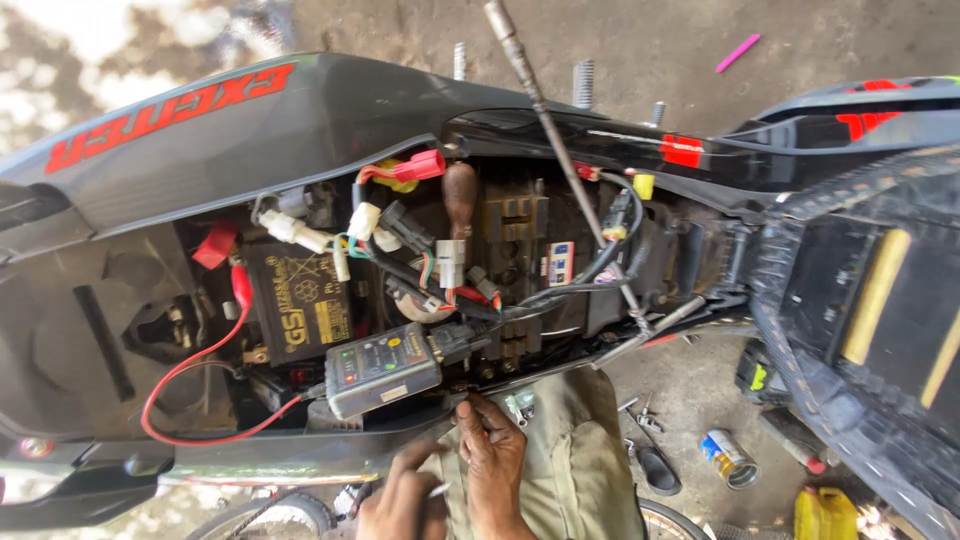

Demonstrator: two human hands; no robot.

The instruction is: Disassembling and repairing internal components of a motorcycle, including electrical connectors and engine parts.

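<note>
Hands work at the near edge of an open motorcycle seat bay (560,330). Right hand (493,462) reaches up with fingertips pressed together against the frame rim just below a grey tester box (382,368) (a small unit with coloured lamps) that sits beside the black battery (298,305). Left hand (405,500) lies lower, fingers curled, pinching a thin pale pin-like piece (438,489). Red wire (195,385) loops from the battery toward the tester. Tin can (728,457) stands on the ground.

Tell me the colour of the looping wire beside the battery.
Red. The looping wire shows best in the head view, left of the battery.
</note>
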